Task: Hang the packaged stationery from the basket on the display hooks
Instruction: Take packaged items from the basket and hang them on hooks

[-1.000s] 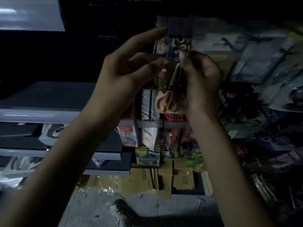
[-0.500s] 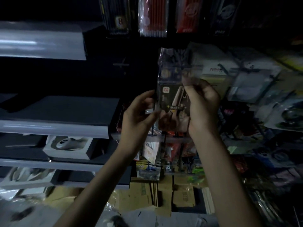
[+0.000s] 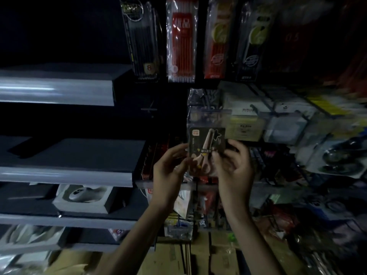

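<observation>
A dark carded pack of scissors (image 3: 206,147) is upright in front of the display rack, its clear top flap near a hook row I cannot make out. My left hand (image 3: 168,171) pinches its lower left edge. My right hand (image 3: 234,165) grips its lower right side with curled fingers. Pen and pencil packs (image 3: 181,40) hang on hooks above. No basket is in view.
Grey shelves (image 3: 65,175) run along the left, one bearing a white boxed item (image 3: 83,197). Boxed and bagged goods (image 3: 278,124) crowd the wire rack at right. Cardboard cartons (image 3: 198,255) stand on the floor below.
The view has tilted upward, showing the hanging pen packs. Both hands have slid down from the pack's top to its lower part, and my left hand now pinches its edge.
</observation>
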